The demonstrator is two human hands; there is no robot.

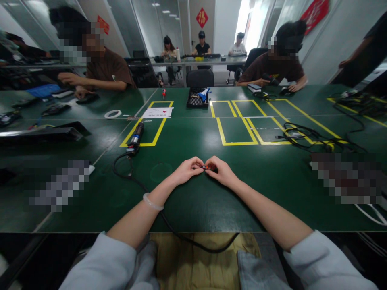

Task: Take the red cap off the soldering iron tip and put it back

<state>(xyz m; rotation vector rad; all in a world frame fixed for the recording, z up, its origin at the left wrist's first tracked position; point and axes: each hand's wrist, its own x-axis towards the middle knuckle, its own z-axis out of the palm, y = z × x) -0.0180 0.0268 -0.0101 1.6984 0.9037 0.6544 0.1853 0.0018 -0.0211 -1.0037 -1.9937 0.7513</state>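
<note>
Over the green table (pixel 187 201), both hands meet at a small black-and-orange piece (pixel 206 166), too small and covered to name. My left hand (pixel 189 169) pinches its left end between thumb and fingers. From the other side, my right hand (pixel 220 171) is closed on the same piece, with orange showing at the fingertips. Left of the hands lies a black cylindrical device (pixel 136 135) with a blue band. Its black cable (pixel 142 185) runs under my left forearm and past the table's front edge.
Yellow tape outlines mark the table. Farther back are a black tray (pixel 196 98) holding parts, a paper sheet (pixel 157 112), a tape roll (pixel 113 114) and a small red tool (pixel 163 94). Tangled black cables (pixel 302 137) lie at right. Co-workers (pixel 105 68) sit across the table.
</note>
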